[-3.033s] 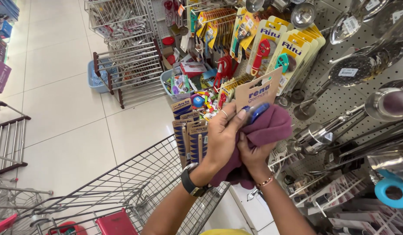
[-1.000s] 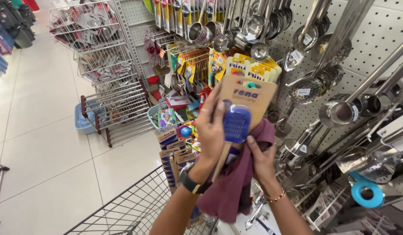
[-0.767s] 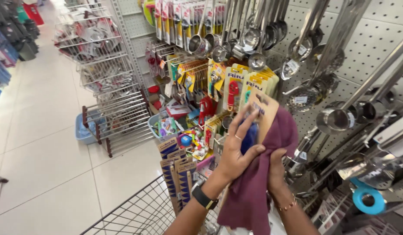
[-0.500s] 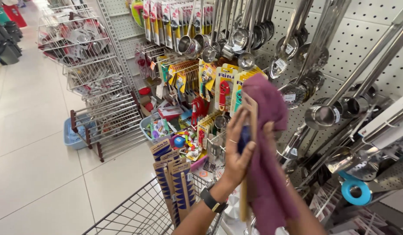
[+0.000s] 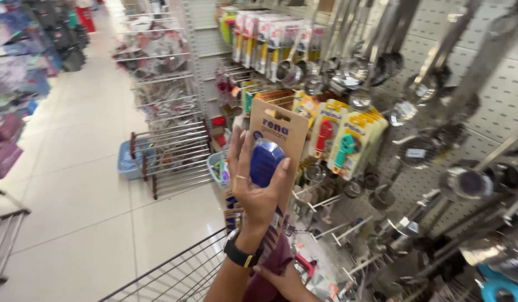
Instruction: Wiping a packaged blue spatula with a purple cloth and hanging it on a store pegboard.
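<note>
A carded kitchen tool (image 5: 273, 146), a blue rounded piece mounted on a brown cardboard backing with a hang slot at its top, is held upright in the left hand (image 5: 253, 187), whose fingers are curled around the card's edges with the thumb pressed against the right side of the blue piece. A black wristband (image 5: 239, 256) is worn on that wrist, and a ring is seen on one finger. The card is raised in front of a pegboard display wall (image 5: 493, 95), level with a row of yellow carded utensils (image 5: 348, 142) hung just to its right. The right hand (image 5: 284, 282) is kept low at the bottom edge of the view, closed on a maroon cloth (image 5: 270, 268) that is bunched against the left forearm; only part of this hand is shown. Steel ladles (image 5: 466, 179) and spoons are hung across the pegboard to the right, and more are suspended above the card. A wire shopping cart (image 5: 175, 274) is seen below the arms. Further back along the tiled aisle, wire racks (image 5: 169, 156) are stacked against the shelving, with a light blue basket (image 5: 127, 162) set on the floor beside them.
</note>
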